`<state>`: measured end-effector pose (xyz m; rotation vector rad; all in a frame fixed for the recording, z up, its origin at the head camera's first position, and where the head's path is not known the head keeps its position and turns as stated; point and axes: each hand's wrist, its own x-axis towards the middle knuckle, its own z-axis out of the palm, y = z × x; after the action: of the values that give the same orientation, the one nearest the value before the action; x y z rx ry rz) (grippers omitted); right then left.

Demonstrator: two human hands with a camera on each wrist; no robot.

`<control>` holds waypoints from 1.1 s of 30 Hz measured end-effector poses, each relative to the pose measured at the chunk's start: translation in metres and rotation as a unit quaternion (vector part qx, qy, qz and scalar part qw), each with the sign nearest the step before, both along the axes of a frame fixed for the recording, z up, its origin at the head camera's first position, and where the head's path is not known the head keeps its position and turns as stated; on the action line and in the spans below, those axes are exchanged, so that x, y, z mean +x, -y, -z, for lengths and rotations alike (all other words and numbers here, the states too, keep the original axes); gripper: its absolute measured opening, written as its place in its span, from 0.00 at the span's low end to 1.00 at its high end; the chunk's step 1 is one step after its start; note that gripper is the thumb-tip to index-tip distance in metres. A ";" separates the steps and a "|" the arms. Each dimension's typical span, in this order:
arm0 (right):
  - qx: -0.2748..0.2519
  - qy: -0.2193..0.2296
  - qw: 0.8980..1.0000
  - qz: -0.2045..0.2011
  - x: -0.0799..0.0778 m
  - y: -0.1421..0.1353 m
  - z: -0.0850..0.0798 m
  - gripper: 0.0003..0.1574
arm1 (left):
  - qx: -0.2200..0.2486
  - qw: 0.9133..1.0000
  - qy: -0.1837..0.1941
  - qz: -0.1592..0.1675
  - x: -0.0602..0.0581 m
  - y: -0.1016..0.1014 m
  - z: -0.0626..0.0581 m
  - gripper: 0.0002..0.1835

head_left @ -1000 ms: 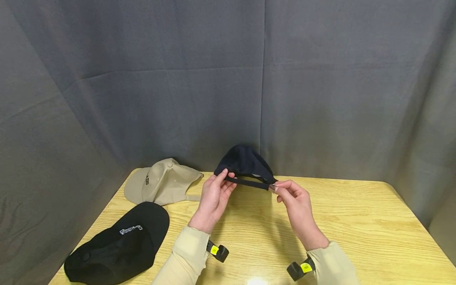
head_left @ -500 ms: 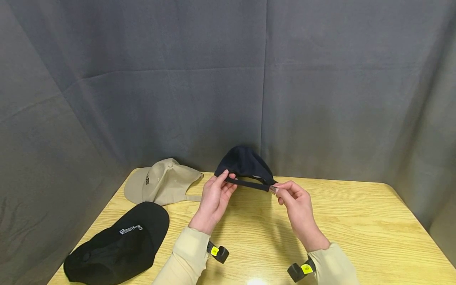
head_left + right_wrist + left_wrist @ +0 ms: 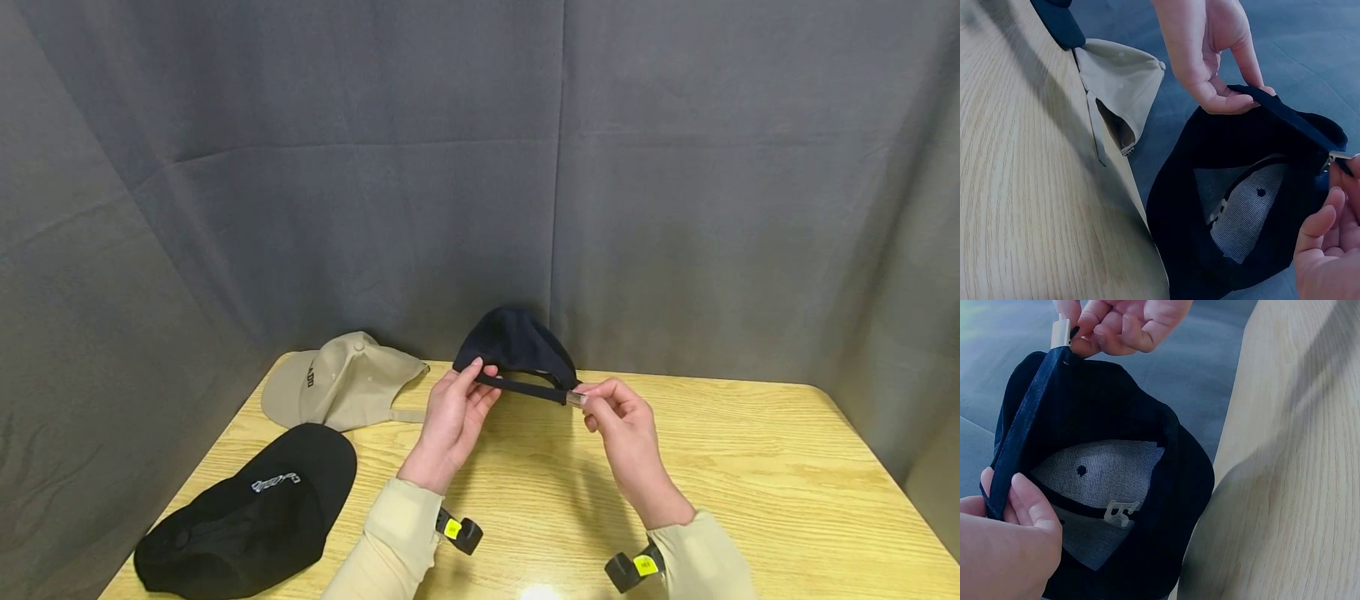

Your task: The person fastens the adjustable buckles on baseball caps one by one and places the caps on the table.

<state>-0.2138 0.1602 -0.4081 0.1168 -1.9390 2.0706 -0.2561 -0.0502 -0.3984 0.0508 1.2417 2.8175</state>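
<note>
The navy cap (image 3: 513,337) is held near the far edge of the table (image 3: 750,475), its strap (image 3: 525,388) pinched between thumb and fingers of the left hand (image 3: 452,417), its buckle (image 3: 576,399) likewise by the right hand (image 3: 622,425). Strap adjustment seems in hand; steady tension would be called for next. Room is narrowed by the beige cap (image 3: 360,379) and black cap (image 3: 251,521) at the table's left, wider at its right.

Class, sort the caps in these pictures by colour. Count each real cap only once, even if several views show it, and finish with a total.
Beige cap: 1
Black cap: 1
Dark navy cap: 1
Total: 3 caps
</note>
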 end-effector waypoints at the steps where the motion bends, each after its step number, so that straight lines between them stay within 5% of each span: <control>1: 0.002 0.000 1.000 -0.002 0.000 0.000 0.000 0.05 | 0.000 1.000 0.000 0.000 0.000 0.000 0.000 0.04; 33: -0.057 0.024 0.997 -0.048 0.001 0.001 0.001 0.06 | -0.002 1.000 0.011 0.027 0.005 -0.003 -0.004 0.07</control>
<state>-0.2126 0.1589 -0.4094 0.1393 -1.8715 2.2604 -0.2512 -0.0470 -0.3947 0.0512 1.2216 2.7629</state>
